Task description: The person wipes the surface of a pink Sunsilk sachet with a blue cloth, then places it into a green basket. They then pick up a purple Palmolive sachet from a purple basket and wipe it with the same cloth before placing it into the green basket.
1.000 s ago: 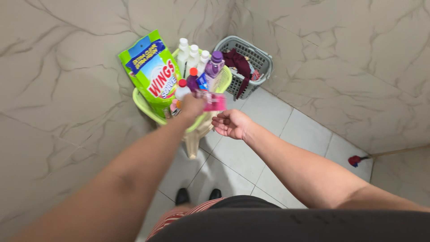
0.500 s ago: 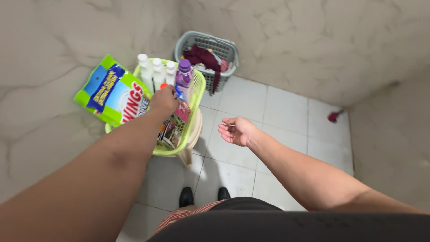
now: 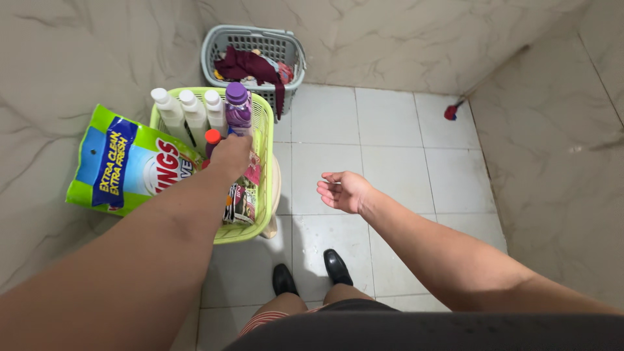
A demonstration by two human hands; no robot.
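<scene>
Left hand (image 3: pixel 231 155) reached into green basket (image 3: pixel 265 140), fingers hidden among bottles, grip impossible to judge; pink sachet (image 3: pixel 253 170) lay just below it inside basket. Right hand (image 3: pixel 343 192) hovered open, empty, right of basket, above floor tiles.

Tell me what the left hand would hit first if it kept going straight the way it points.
Probably the purple-capped bottle standing in the green basket: the left hand points up the frame toward it. A red-capped bottle sits right beside the knuckles, so depth makes this uncertain.
</scene>
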